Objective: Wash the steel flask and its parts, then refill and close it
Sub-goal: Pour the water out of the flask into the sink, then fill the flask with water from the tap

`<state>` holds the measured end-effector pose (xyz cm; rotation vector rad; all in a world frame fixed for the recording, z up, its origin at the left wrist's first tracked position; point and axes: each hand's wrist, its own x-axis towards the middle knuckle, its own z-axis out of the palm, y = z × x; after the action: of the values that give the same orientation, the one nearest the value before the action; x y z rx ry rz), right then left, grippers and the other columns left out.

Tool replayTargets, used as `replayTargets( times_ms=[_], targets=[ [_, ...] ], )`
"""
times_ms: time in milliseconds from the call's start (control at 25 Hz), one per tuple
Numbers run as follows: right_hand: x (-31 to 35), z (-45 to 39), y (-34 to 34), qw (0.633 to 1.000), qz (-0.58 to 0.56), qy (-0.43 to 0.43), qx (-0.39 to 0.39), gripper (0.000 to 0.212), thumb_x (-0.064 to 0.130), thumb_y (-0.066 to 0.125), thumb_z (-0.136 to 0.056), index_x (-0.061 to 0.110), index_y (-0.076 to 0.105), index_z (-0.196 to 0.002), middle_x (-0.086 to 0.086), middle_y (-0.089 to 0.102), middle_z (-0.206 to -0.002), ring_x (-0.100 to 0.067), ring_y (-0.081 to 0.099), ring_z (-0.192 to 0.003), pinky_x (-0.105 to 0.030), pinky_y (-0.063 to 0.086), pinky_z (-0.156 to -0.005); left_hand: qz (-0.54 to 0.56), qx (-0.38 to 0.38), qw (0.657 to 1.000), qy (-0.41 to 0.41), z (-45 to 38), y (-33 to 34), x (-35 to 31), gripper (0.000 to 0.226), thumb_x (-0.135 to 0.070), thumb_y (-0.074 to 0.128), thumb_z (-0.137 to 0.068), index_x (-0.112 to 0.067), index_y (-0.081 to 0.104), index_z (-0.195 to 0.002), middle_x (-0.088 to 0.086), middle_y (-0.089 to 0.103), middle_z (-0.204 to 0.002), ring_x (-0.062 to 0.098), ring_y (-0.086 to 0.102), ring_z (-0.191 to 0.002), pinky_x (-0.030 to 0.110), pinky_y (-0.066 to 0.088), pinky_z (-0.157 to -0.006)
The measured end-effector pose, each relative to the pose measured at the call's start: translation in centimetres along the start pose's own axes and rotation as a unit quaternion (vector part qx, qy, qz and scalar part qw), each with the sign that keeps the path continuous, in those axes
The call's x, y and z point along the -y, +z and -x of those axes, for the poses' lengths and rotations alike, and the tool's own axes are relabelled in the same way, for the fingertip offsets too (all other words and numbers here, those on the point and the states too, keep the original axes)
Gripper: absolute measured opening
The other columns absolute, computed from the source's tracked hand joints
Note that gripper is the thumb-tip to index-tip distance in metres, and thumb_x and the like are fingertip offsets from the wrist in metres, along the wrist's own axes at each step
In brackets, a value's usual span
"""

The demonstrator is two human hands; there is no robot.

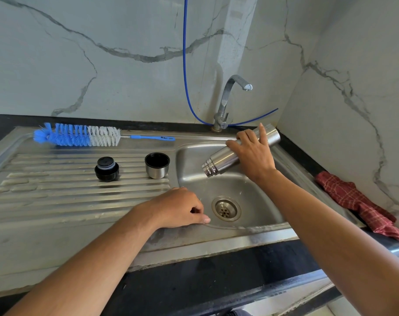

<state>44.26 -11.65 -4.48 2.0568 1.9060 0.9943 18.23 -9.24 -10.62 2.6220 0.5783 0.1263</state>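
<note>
My right hand (253,153) grips the steel flask (223,158) around its middle and holds it tilted over the sink basin (257,201), open mouth pointing down and left. My left hand (182,208) rests on the basin's front left rim with fingers curled and nothing in it. On the ribbed drainboard (57,197) stand the black stopper (106,168) and the steel cup lid (157,165), its black inside facing up. A blue and white bottle brush (77,135) lies along the back of the drainboard.
A chrome tap (230,99) stands behind the basin, no water running from it. A blue hose (185,65) hangs down the marble wall. A red checked cloth (358,201) lies on the dark counter to the right. The drain (226,209) sits in the basin's floor.
</note>
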Motion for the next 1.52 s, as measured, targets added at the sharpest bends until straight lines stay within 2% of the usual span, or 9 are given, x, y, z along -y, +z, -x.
replayTargets(
  times_ms=[200, 480, 800, 920, 1040, 1120, 1200, 1360, 1520],
  targets=[
    [0.1, 0.2, 0.5, 1.0, -0.017, 0.004, -0.009, 0.067, 0.02, 0.084, -0.073, 0.031, 0.055, -0.133, -0.009, 0.054, -0.129, -0.033, 0.047, -0.129, -0.067, 0.008, -0.123, -0.001, 0.005, 1.0, -0.001, 0.1, 0.0, 0.1, 0.037, -0.063, 0.055, -0.095, -0.036, 0.066, -0.072, -0.012, 0.067, -0.067, -0.001, 0.061, -0.064, 0.048, 0.044, -0.109],
    [0.1, -0.4, 0.5, 1.0, -0.012, -0.009, 0.001, 0.068, 0.024, 0.085, -0.073, 0.033, 0.054, -0.134, -0.008, 0.054, -0.129, -0.032, 0.047, -0.128, -0.064, 0.011, -0.122, -0.002, 0.007, 1.0, -0.005, 0.1, -0.1, -0.1, 0.036, -0.062, 0.056, -0.095, -0.035, 0.069, -0.075, -0.012, 0.068, -0.07, 0.0, 0.062, -0.065, 0.045, 0.042, -0.111],
    [0.4, 0.9, 1.1, 0.99, -0.112, 0.084, 0.014, 0.072, 0.022, 0.084, -0.074, 0.032, 0.052, -0.137, -0.006, 0.055, -0.134, -0.031, 0.047, -0.132, -0.063, 0.014, -0.122, 0.0, 0.022, 1.0, -0.011, 0.5, -0.3, -0.5, 0.035, -0.063, 0.057, -0.094, -0.035, 0.07, -0.077, -0.013, 0.069, -0.073, 0.002, 0.063, -0.069, 0.043, 0.046, -0.107],
    [1.0, 1.3, 1.9, 0.942, -0.27, 0.198, 0.019, 0.076, 0.018, 0.08, -0.073, 0.03, 0.048, -0.141, -0.003, 0.054, -0.135, -0.03, 0.047, -0.13, -0.059, 0.026, -0.119, 0.031, -0.022, 0.999, -0.014, 1.0, -1.1, -0.8, 0.031, -0.058, 0.064, -0.092, -0.03, 0.073, -0.083, -0.014, 0.064, -0.084, 0.003, 0.061, -0.082, 0.038, 0.053, -0.088],
    [1.9, 0.2, 2.4, 0.835, -0.462, 0.297, -0.012, 0.072, 0.017, 0.083, -0.069, 0.027, 0.052, -0.133, 0.001, 0.057, -0.125, -0.024, 0.055, -0.115, -0.048, 0.046, -0.101, 0.073, -0.127, 0.989, -0.007, 0.4, -3.4, -1.7, 0.027, -0.052, 0.071, -0.09, -0.027, 0.073, -0.082, -0.011, 0.063, -0.084, 0.007, 0.061, -0.082, 0.033, 0.052, -0.077],
    [2.3, -0.9, 2.9, 0.765, -0.553, 0.329, -0.031, 0.066, 0.018, 0.087, -0.066, 0.024, 0.054, -0.123, 0.002, 0.062, -0.115, -0.02, 0.062, -0.103, -0.036, 0.051, -0.084, 0.056, -0.179, 0.982, -0.01, -1.4, -5.8, -2.1, 0.028, -0.051, 0.072, -0.089, -0.025, 0.072, -0.08, -0.009, 0.063, -0.08, 0.009, 0.061, -0.076, 0.032, 0.051, -0.071],
    [2.3, -1.7, 3.6, 0.713, -0.606, 0.351, -0.038, 0.064, 0.021, 0.089, -0.066, 0.023, 0.054, -0.119, 0.003, 0.065, -0.109, -0.018, 0.066, -0.097, -0.034, 0.053, -0.08, 0.021, -0.213, 0.976, -0.025, -4.6, -8.6, -2.5, 0.027, -0.047, 0.071, -0.09, -0.023, 0.071, -0.079, -0.009, 0.064, -0.076, 0.007, 0.061, -0.071, 0.031, 0.051, -0.068],
    [2.1, -1.7, 5.9, 0.672, -0.637, 0.376, -0.003, 0.063, 0.032, 0.09, -0.069, 0.026, 0.053, -0.119, 0.006, 0.068, -0.107, -0.013, 0.067, -0.094, -0.041, 0.058, -0.089, -0.001, -0.28, 0.956, -0.081, -13.9, -13.3, -1.4, 0.017, -0.024, 0.062, -0.095, -0.017, 0.074, -0.086, -0.008, 0.069, -0.082, 0.018, 0.068, -0.083, 0.034, 0.056, -0.077],
    [2.0, -1.9, 7.0, 0.648, -0.663, 0.375, 0.008, 0.058, 0.034, 0.089, -0.072, 0.03, 0.052, -0.117, 0.01, 0.066, -0.105, -0.007, 0.065, -0.092, -0.029, 0.054, -0.078, 0.037, -0.26, 0.954, -0.146, -23.1, -14.4, 2.3, 0.013, -0.021, 0.066, -0.096, -0.015, 0.071, -0.107, 0.005, 0.071, -0.112, 0.023, 0.067, -0.101, 0.038, 0.055, -0.089]
  ],
)
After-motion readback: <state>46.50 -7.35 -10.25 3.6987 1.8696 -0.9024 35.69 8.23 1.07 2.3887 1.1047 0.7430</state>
